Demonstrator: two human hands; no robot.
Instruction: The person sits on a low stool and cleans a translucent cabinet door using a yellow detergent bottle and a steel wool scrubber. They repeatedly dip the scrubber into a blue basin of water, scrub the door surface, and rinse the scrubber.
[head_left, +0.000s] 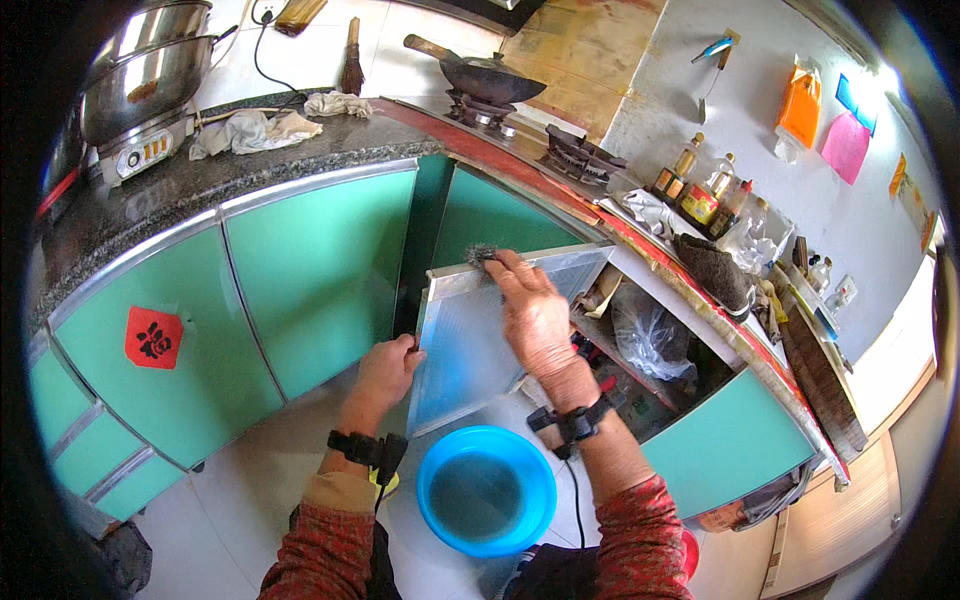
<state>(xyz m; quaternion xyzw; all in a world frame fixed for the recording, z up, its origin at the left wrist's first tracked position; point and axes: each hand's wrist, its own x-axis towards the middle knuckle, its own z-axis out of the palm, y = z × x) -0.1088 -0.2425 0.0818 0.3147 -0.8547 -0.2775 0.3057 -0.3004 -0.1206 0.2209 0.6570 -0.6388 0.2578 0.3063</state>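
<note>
An open cabinet door (469, 352) with a metal frame and a pale, translucent panel stands out from the cupboard in front of me. My left hand (386, 371) grips the door's outer side edge. At the top rail, my right hand (529, 311) presses a scouring pad of steel wool (481, 253) against the frame, near the outer corner. Below the door, a blue plastic basin (486, 491) with murky grey water sits on the tiled floor. Both wrists wear black straps with small devices.
Green cabinet doors (322, 277) line the left under a granite counter (375, 136) with rags. A wok (491, 79) sits on the gas stove, and bottles (699, 196) stand at right. The open cupboard holds a plastic bag (649, 330). A black cable hangs beside the basin.
</note>
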